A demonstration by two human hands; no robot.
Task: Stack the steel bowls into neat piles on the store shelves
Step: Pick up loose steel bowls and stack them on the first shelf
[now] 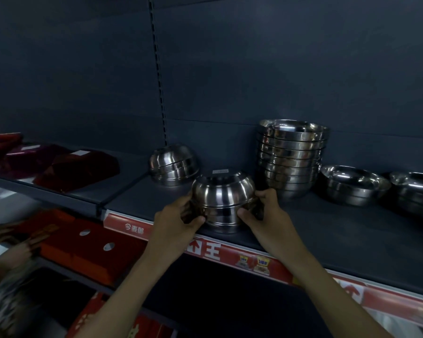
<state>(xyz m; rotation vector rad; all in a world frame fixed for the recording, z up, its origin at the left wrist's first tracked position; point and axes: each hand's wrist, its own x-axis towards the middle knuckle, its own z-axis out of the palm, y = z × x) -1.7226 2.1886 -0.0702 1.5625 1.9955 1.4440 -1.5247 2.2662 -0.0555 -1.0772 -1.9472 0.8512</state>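
On dark shelf (pixel 327 230), left to right: rear inverted pile (pixel 174 164), front inverted pile (pixel 224 201) at edge, tall upright stack (pixel 291 157), low upright pile (pixel 354 186), far-right pile (pixel 415 193). Red packets (pixel 83 169) on adjoining shelf (pixel 130 167), left.

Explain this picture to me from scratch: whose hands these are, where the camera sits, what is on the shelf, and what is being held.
There is no machine here: a person works with two bare hands. The single picture comes from a wide-angle camera worn on the head, looking forward and down, so the arms reach in from the bottom. The left hand and right hand grip a stack of upside-down steel bowls from either side, fingers curled round it, near the front edge of the dark shelf. Behind it to the left sits a second upside-down stack. To the right stands a tall pile of upright bowls, then a low pile and a far-right pile. Further left lie dark red packets.
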